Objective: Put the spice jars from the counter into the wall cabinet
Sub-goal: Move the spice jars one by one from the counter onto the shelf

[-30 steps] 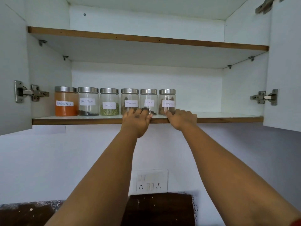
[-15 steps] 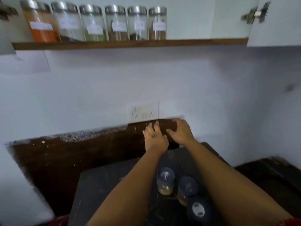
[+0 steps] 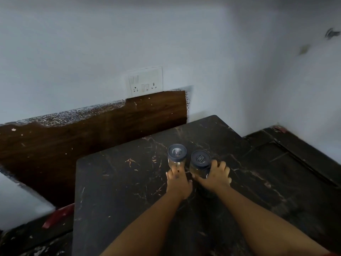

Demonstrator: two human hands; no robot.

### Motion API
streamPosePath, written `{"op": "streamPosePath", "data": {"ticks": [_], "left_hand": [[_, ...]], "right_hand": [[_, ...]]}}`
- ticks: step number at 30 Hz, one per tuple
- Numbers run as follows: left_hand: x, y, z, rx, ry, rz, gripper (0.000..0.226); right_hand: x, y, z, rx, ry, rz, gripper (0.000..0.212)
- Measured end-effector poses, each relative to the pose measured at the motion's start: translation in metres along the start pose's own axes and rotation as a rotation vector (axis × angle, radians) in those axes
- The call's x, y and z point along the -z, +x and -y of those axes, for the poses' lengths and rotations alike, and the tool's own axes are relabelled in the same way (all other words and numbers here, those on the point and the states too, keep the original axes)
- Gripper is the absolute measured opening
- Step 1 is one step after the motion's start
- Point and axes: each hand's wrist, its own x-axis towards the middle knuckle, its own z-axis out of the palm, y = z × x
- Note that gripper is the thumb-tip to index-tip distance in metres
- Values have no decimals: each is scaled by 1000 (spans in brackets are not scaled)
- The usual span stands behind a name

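Down on the dark surface (image 3: 118, 182), from my head view, both hands have dropped from the wall to the jars. My right hand (image 3: 216, 176) curls round the right jar (image 3: 200, 164); my left hand (image 3: 178, 182) touches the left jar (image 3: 176, 157), fingers straight. The cabinet shelf has left view.
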Motion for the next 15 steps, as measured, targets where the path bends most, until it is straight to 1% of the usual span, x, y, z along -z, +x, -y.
{"op": "streamPosePath", "data": {"ticks": [3,5,9,12,15], "left_hand": [[-10,-10,-2,-28,7,39,77],[-10,-13,0,-45,4,50,80],[-1,-13,4,-48,3,60,84],[6,-12,9,-32,-7,37,85],[8,-12,15,-13,-38,59,87]], "right_hand": [[-13,-11,-9,-34,-12,37,116],[-17,-16,-13,-27,-21,27,118],[-12,-16,-15,-14,6,-45,113],[-8,-12,-15,-50,12,-9,111],[-12,-11,-17,-80,92,30,102]]}}
